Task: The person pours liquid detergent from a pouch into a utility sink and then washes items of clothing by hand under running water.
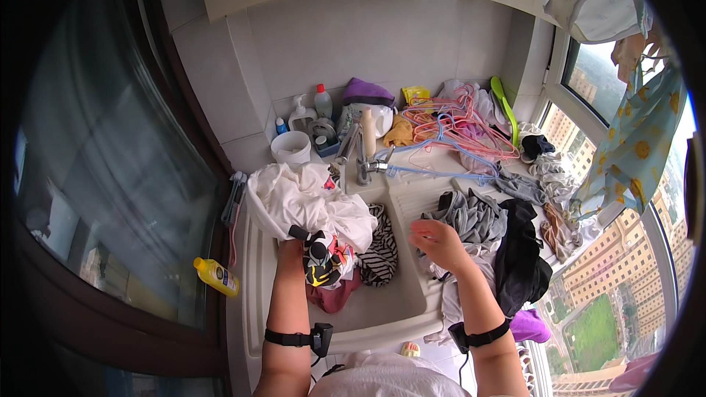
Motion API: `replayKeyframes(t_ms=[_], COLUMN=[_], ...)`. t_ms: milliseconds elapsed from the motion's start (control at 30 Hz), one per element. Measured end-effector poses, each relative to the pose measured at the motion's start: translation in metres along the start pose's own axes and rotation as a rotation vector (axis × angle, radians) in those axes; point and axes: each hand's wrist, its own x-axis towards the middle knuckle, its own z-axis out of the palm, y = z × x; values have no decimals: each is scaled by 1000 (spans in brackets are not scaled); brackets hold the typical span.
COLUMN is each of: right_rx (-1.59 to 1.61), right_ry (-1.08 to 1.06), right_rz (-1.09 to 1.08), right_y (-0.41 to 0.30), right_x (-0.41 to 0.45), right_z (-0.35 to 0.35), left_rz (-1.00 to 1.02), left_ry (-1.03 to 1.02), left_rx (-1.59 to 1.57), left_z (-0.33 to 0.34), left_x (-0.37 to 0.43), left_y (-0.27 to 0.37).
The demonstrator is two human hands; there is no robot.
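White fabric with a colorful print (309, 198) is heaped over the left side of the laundry sink (386, 314). My left hand is mostly hidden at this fabric; only the wrist area (294, 241) shows, so its grip cannot be told. Below the white fabric, a dark red cloth (335, 296) lies in the basin, with a black-and-white striped cloth (380, 248) to its right. My right hand (436, 240) is raised over the ridged washboard side, fingers loosely extended and holding nothing. Gray clothes (469, 215) and a black garment (518, 259) are piled beside it.
A chrome faucet (364, 165) stands behind the basin. Pink hangers (441, 121) and blue hangers (458, 149) lie at the back right. A white bucket (290, 148) and bottles stand at the back left. A yellow bottle (217, 277) lies left of the sink. Windows border the right side.
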Motion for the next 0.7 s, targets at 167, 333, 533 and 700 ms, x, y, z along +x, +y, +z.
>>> replayKeyframes(t_ms=[167,333,533,700], right_rx=[-94,-454,-694,-1076], right_ry=[-137,-110,-653,-793], right_rz=[100,19,115,150], right_y=[38,68,71,79], right_x=[6,31,37,49], right_z=[17,43,91,147], left_rz=[-322,-399,74,-130], left_ry=[-79,-333,-92,-21], left_rx=[716,1613,1984,2195], left_z=[4,-14,-34,-70], left_x=[2,18,69,98], left_y=[-26,-71,-71,-69])
